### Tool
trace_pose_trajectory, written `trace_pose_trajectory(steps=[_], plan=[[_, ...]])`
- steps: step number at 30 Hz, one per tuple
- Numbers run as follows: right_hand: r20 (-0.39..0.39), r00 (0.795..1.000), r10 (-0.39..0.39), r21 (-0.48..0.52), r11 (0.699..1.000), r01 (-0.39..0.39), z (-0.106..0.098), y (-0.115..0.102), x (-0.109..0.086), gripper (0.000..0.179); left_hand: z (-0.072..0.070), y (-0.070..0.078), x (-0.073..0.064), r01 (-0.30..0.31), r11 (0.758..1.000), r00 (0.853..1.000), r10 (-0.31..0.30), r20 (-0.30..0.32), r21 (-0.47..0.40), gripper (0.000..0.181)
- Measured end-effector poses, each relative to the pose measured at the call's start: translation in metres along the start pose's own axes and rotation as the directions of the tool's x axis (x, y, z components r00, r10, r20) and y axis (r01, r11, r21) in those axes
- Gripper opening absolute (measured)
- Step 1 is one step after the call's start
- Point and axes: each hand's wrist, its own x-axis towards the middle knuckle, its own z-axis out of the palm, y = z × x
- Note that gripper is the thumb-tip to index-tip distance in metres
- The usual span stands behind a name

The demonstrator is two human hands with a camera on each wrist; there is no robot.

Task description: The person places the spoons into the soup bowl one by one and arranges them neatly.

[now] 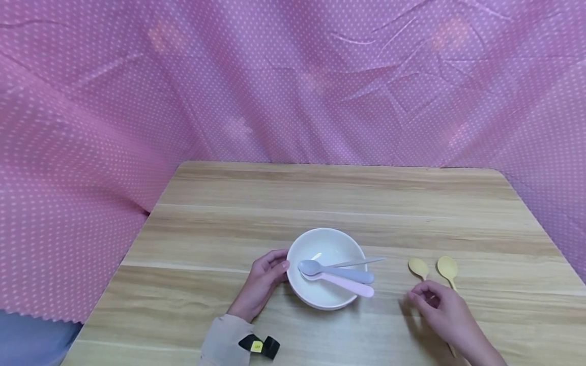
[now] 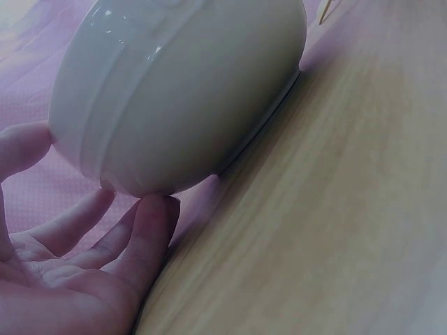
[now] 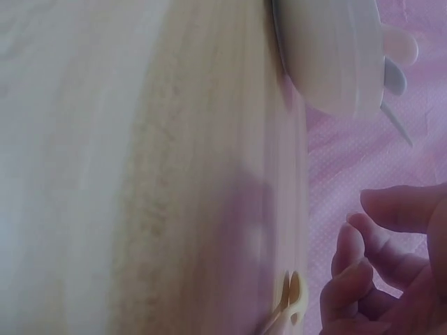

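Fingers of the left hand (image 1: 258,287) are spread against the white bowl (image 1: 327,246) on the table (image 1: 274,203); those of the right hand (image 1: 444,311) are loosely bent. Inside, blue spoon (image 1: 350,274) and pink spoon (image 1: 345,285) are pointed handle-rightward; yellow spoons (image 1: 447,266) are partly hidden.

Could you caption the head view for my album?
A person's left grip touches a white bowl holding spoons; the right grip hovers near two yellow spoons.

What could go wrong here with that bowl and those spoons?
The blue spoon and pink spoon jut past the bowl's rim, so a bump might flip them out. The left hand touches the bowl from one side, so a push could slide it. The right hand, near two yellow spoons, might knock them.
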Motion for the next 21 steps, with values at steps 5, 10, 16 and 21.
trace_pose_trajectory(steps=[5, 10, 16, 21], plan=[[0.0, 1.0, 0.015, -0.022, 1.0, -0.015, -0.001, 0.005, -0.002, 0.005, 0.001, 0.0, 0.0, 0.005, 1.0, 1.0, -0.005, -0.005, -0.01, 0.045], [-0.011, 1.0, 0.014, -0.035, 0.999, -0.014, -0.002, 0.01, -0.003, 0.005, 0.001, 0.0, 0.0, 0.002, 1.0, 1.0, -0.002, -0.004, -0.013, 0.045], [-0.053, 0.999, 0.005, -0.027, 1.0, -0.007, -0.005, 0.019, -0.007, 0.006, 0.001, 0.0, 0.0, 0.004, 1.0, 1.0, -0.004, -0.01, -0.006, 0.044], [-0.05, 0.998, 0.049, -0.034, 0.998, -0.051, -0.008, 0.027, -0.011, 0.01, 0.001, 0.0, -0.001, 0.009, 1.0, 1.0, -0.009, -0.005, -0.006, 0.045]])
